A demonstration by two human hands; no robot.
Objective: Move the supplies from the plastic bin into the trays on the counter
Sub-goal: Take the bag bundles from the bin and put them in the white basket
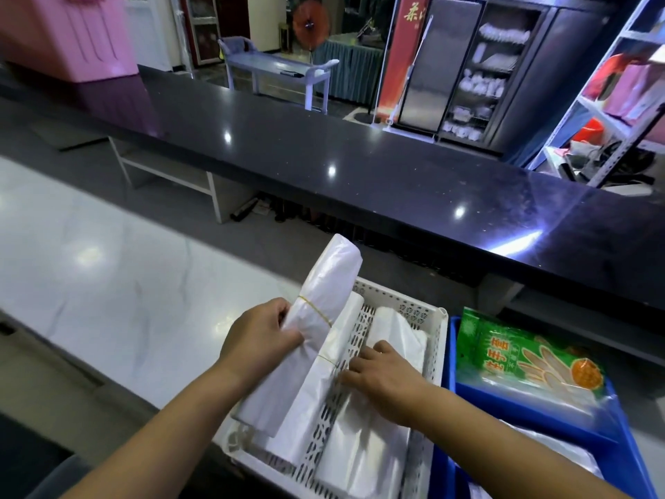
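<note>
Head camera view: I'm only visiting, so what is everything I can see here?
held bundle: one, white, rubber-banded, above the white tray's left half
other bundles: several, white or clear, in both halves of the white tray
white tray: one, perforated, with a divider, bottom centre
blue tray: one, right of the white tray
green packet: one, lying in the blue tray
clear bags: count unclear, under the green packet
pink bin: one, top left on the black counter
black counter: one, across the middle
white counter: one, marbled, under the trays
left hand: grips the held bundle
right hand: rests on bundles by the divider
</note>
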